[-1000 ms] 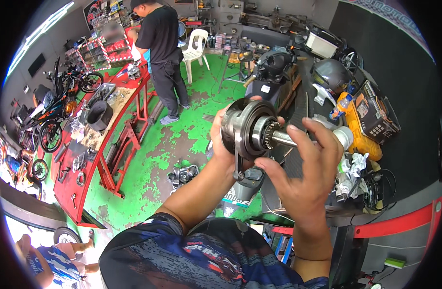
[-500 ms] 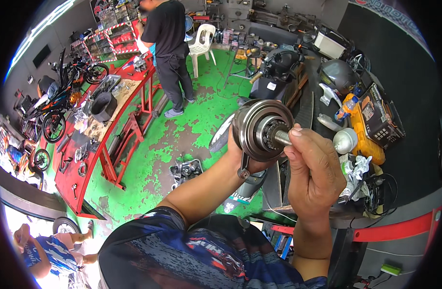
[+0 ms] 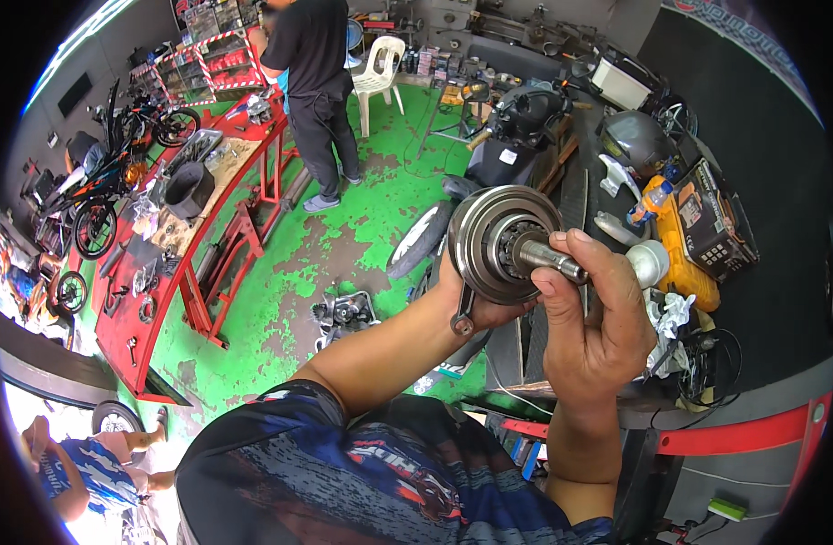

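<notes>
A round steel crankshaft (image 3: 505, 238) is raised in front of my chest, its toothed gear and stepped shaft facing right. From its lower edge hangs a connecting rod (image 3: 463, 313) with a small eye at the end. My left hand (image 3: 447, 285) grips the crankshaft from behind and below, most of its fingers hidden by the disc. The thumb and forefinger of my right hand (image 3: 598, 318) close lightly around the shaft, whose tip shows between them.
A red workbench (image 3: 153, 336) with parts and a black tub (image 3: 191, 194) stands left. A person (image 3: 316, 91) in dark clothes stands beyond it. Engine parts (image 3: 344, 313) and a wheel (image 3: 421, 238) lie on the green floor. On the right bench are a helmet (image 3: 636, 141) and a bottle (image 3: 650, 202).
My right fingertips have opened a little and shifted along the shaft, so its tip now shows. The crankshaft has moved slightly right, and the view has shifted a little.
</notes>
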A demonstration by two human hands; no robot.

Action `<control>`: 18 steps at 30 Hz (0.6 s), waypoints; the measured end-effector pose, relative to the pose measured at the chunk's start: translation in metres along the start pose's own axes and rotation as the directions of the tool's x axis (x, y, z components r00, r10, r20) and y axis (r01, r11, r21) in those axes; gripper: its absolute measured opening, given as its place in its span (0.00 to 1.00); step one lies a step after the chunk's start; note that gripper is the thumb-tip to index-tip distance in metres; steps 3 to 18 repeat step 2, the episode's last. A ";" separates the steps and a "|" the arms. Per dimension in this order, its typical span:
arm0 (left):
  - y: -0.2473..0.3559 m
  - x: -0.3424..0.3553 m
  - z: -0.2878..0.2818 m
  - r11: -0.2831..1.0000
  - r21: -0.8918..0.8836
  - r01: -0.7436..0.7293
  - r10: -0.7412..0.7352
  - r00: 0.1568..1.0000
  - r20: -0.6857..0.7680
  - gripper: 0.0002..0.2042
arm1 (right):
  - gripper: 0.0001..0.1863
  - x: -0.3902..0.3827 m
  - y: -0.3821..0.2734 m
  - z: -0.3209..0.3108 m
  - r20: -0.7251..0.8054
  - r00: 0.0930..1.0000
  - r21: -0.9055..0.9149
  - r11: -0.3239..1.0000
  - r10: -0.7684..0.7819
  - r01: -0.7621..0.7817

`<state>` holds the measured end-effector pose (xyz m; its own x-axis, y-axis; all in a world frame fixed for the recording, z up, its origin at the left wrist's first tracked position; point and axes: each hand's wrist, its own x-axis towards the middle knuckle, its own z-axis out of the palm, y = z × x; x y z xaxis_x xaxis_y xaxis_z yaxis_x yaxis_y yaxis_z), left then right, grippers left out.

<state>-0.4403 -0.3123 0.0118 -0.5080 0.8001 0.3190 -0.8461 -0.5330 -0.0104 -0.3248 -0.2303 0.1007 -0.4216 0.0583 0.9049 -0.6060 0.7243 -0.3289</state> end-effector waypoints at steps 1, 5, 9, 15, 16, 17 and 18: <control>-0.001 0.000 0.000 1.000 -0.018 0.004 -0.004 1.000 0.006 0.26 | 0.20 0.000 0.000 -0.001 0.010 1.000 -0.013 1.000 0.000 0.000; -0.002 0.000 0.001 0.999 -0.035 0.009 -0.009 1.000 0.013 0.26 | 0.21 0.001 0.000 -0.003 0.020 1.000 -0.026 1.000 0.000 0.001; -0.002 0.000 0.001 0.999 -0.035 0.009 -0.009 1.000 0.013 0.26 | 0.21 0.001 0.000 -0.003 0.020 1.000 -0.026 1.000 0.000 0.001; -0.002 0.000 0.001 0.999 -0.035 0.009 -0.009 1.000 0.013 0.26 | 0.21 0.001 0.000 -0.003 0.020 1.000 -0.026 1.000 0.000 0.001; -0.002 0.000 0.001 0.999 -0.035 0.009 -0.009 1.000 0.013 0.26 | 0.21 0.001 0.000 -0.003 0.020 1.000 -0.026 1.000 0.000 0.001; -0.002 0.000 0.001 0.999 -0.035 0.009 -0.009 1.000 0.013 0.26 | 0.21 0.001 0.000 -0.003 0.020 1.000 -0.026 1.000 0.000 0.001; -0.002 0.000 0.001 0.999 -0.035 0.009 -0.009 1.000 0.013 0.26 | 0.21 0.001 0.000 -0.003 0.020 1.000 -0.026 1.000 0.000 0.001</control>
